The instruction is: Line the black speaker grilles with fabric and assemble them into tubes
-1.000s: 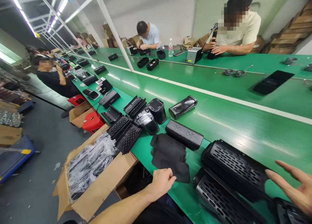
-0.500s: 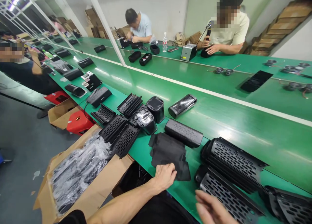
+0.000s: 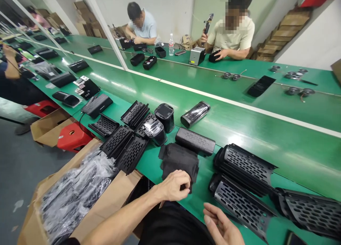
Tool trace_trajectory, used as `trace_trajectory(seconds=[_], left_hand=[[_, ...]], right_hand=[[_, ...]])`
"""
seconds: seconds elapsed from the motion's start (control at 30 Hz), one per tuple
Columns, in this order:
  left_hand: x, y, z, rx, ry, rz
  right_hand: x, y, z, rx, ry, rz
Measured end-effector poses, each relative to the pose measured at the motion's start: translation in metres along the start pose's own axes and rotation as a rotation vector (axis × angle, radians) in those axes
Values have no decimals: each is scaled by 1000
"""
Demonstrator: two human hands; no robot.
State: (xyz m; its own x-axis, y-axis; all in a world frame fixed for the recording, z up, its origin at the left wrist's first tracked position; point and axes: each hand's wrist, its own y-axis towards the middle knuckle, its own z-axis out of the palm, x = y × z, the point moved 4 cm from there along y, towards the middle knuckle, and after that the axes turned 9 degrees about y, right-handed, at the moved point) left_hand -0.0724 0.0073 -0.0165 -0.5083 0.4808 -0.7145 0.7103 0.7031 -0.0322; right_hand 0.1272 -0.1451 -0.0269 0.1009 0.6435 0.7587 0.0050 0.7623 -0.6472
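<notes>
My left hand (image 3: 174, 186) is at the near edge of a stack of thin black cloth sheets (image 3: 179, 161), its fingers curled and pinched on the edge of a sheet. The fingertips are partly hidden under the hand. My right hand (image 3: 222, 223) hovers palm-up at the table's near edge, fingers apart, with nothing in it. Just beyond it lies a black slotted speaker grille shell (image 3: 239, 206), with a stack of similar shells (image 3: 247, 165) behind. A closed black speaker housing (image 3: 195, 141) rests behind the cloth stack.
More slotted shells (image 3: 131, 154) and two upright black housings (image 3: 164, 117) stand to the left. A carton (image 3: 106, 209) of plastic-wrapped parts sits below the table's left edge. A housing (image 3: 195, 114) lies on the green belt (image 3: 239, 120). Two co-workers (image 3: 237, 31) sit opposite.
My left hand has drawn slightly nearer and its fingers have curled in; the cloth's slanting corner no longer shows. My right hand has turned its palm up. The view has shifted right.
</notes>
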Motion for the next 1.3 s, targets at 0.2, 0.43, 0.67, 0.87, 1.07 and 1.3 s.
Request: trace_trajectory(seconds=[0.2, 0.43, 0.67, 0.87, 1.07, 1.3], left_hand=[[-74, 8, -55, 240, -687, 111], [-97, 28, -52, 273, -720, -74], [-106, 66, -9, 287, -618, -85], [-92, 87, 29, 152, -202, -75], [-71, 75, 45, 88, 33, -421], [-73, 81, 53, 190, 111, -554]], right_hand=[[57, -4, 21, -41, 357, -149], [73, -43, 7, 83, 671, -35], [59, -59, -68, -469, 350, -118], [42, -39, -132, -731, 4, -80], [15, -33, -154, -887, -6, -37], [-12, -17, -158, -788, 169, 40]])
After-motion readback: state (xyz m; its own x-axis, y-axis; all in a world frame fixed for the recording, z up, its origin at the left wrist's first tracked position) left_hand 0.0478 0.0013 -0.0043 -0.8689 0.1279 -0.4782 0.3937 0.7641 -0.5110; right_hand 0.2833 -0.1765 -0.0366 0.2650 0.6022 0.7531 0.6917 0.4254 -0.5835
